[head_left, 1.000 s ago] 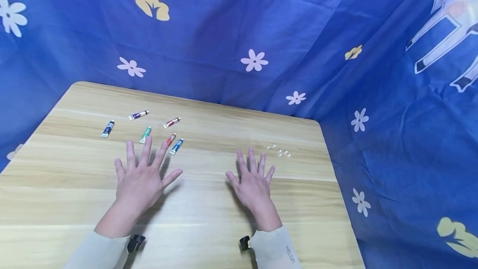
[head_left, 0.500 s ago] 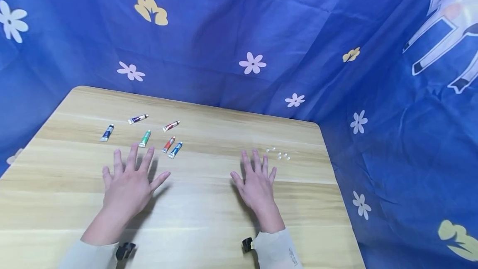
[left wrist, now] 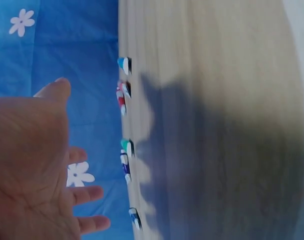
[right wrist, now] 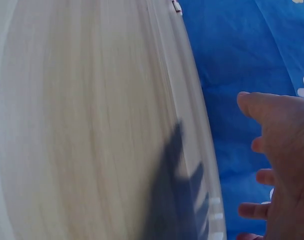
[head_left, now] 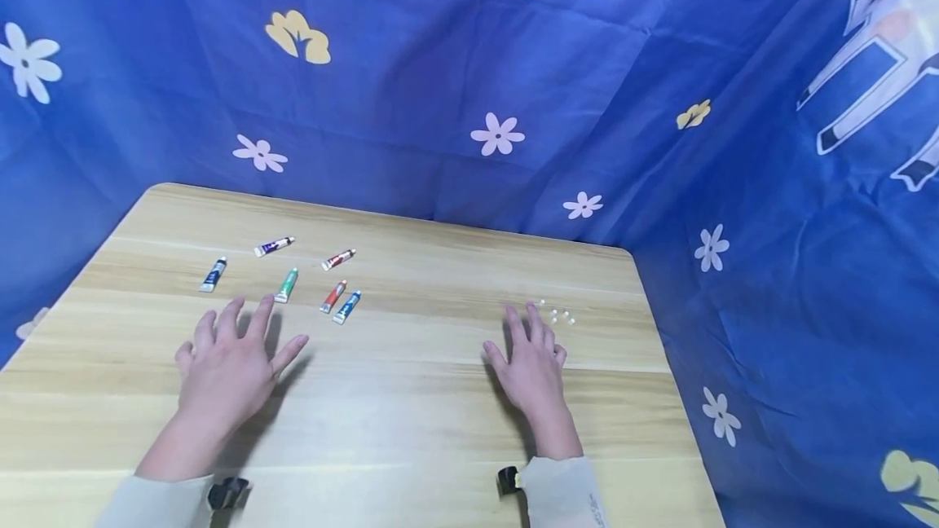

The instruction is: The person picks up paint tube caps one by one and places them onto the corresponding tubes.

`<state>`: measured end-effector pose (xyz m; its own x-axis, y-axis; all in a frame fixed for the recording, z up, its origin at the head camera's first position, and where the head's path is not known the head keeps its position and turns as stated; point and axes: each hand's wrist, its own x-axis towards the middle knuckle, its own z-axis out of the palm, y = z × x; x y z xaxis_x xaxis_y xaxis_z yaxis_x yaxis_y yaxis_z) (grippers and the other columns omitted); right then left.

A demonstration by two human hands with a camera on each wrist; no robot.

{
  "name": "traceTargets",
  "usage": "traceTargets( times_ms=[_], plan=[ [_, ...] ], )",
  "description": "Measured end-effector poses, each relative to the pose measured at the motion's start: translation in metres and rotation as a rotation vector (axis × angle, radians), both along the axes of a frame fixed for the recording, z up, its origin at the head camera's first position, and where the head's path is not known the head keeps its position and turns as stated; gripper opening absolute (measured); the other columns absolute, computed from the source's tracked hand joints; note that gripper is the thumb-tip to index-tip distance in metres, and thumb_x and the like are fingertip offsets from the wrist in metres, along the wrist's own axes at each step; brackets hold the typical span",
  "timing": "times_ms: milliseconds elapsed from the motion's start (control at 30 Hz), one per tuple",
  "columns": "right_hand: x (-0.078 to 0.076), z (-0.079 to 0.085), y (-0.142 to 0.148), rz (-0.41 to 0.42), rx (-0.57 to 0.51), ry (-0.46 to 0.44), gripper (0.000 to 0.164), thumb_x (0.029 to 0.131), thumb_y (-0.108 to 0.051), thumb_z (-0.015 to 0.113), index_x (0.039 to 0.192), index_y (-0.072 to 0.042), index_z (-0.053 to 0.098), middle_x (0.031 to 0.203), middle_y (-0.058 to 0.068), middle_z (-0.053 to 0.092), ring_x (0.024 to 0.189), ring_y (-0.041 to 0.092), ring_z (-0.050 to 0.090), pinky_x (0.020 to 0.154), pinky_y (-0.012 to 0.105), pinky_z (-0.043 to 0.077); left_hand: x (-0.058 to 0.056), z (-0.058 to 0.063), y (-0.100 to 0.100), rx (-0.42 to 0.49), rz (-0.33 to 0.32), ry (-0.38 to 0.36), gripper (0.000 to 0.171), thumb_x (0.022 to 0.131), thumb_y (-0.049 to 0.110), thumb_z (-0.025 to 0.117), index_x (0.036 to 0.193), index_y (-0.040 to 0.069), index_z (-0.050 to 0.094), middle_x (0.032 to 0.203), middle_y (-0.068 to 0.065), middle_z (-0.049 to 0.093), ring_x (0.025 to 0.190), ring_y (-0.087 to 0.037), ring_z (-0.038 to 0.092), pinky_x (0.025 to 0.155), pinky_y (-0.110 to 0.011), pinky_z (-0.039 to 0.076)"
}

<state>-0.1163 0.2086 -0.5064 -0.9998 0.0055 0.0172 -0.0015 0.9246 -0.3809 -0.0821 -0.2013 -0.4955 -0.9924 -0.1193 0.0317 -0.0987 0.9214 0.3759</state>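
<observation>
My left hand (head_left: 225,377) hovers over the table, fingers spread and slightly bent, holding nothing. Just beyond its fingertips lies a green paint tube (head_left: 286,285). Around that one are a dark blue tube (head_left: 213,275), a purple tube (head_left: 275,247), a dark red tube (head_left: 338,259), an orange-red tube (head_left: 333,297) and a bright blue tube (head_left: 347,307). Over on the right, my right hand (head_left: 531,373) is also above the tabletop with loosely bent fingers and nothing in it. Small white pieces (head_left: 555,314) lie by its fingertips, some partly hidden; their kind is too small to tell.
The wood-grain table (head_left: 411,414) has rounded far corners. Blue cloth (head_left: 411,88) with flowers and animal prints hangs behind it and along both sides. A black wrist mount (head_left: 229,493) sits at the left sleeve, and a similar mount (head_left: 508,481) at the right one.
My left hand has drawn left and back, away from the orange-red tube it partly covered. The right hand has shifted right toward the white pieces. Fingers of both hands are more bent.
</observation>
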Motion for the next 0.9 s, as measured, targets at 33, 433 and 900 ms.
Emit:
traceTargets(
  times_ms=[33, 433, 900],
  plan=[
    [0.0, 0.0, 0.002, -0.007, -0.001, 0.001, 0.075, 0.104, -0.06, 0.064, 0.168, -0.032, 0.037, 0.181, 0.01, 0.024, 0.158, 0.047, 0.037, 0.115, 0.072, 0.036, 0.0, -0.001, -0.002, 0.001, 0.0, -0.005, 0.089, 0.106, 0.072, 0.047, 0.173, 0.019, 0.022, 0.169, -0.038, 0.023, 0.146, -0.071, 0.022, 0.105, -0.091, 0.025],
    [-0.011, -0.011, 0.033, -0.133, -0.191, 0.037, 0.071, 0.102, -0.045, 0.073, 0.163, -0.019, 0.045, 0.166, 0.019, 0.033, 0.133, 0.047, 0.059, 0.103, 0.063, 0.054, -0.003, -0.017, -0.02, 0.057, 0.033, -0.034, 0.09, 0.108, 0.071, 0.044, 0.173, 0.013, 0.02, 0.159, -0.045, 0.029, 0.13, -0.072, 0.033, 0.092, -0.079, 0.033],
    [-0.032, -0.027, 0.095, -0.329, -0.382, 0.064, 0.061, 0.1, -0.023, 0.077, 0.152, -0.005, 0.053, 0.133, 0.02, 0.051, 0.097, 0.025, 0.063, 0.09, 0.044, 0.056, -0.021, -0.034, -0.059, 0.229, 0.092, -0.016, 0.079, 0.109, 0.038, 0.056, 0.163, -0.011, 0.027, 0.15, -0.052, 0.032, 0.132, -0.07, 0.033, 0.104, -0.081, 0.031]
  ],
)
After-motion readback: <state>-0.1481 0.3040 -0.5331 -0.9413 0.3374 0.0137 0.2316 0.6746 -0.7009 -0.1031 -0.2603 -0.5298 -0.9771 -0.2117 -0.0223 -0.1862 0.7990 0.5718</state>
